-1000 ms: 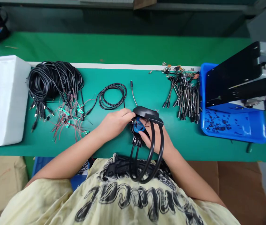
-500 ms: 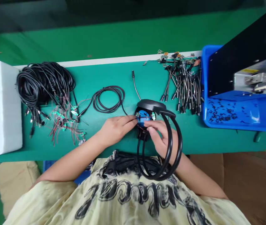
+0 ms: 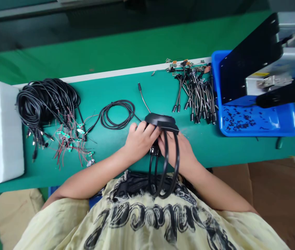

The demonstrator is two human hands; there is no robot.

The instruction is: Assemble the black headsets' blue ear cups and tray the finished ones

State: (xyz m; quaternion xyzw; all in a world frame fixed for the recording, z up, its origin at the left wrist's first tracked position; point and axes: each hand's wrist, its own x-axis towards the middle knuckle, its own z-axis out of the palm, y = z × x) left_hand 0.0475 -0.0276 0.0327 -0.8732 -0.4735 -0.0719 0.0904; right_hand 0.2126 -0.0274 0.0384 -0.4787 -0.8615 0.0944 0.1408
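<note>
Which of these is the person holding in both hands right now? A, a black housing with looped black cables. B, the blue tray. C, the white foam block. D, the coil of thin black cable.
A. The left hand and right hand are both at the black housing, and its black cable loops hang down beside the right hand.

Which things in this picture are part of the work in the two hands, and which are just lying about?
In use: left hand, right hand, black housing, looped black cable.

Lying about: coiled black cable, bundled black cables, green circuit boards, short plugged leads, blue tray.
</note>
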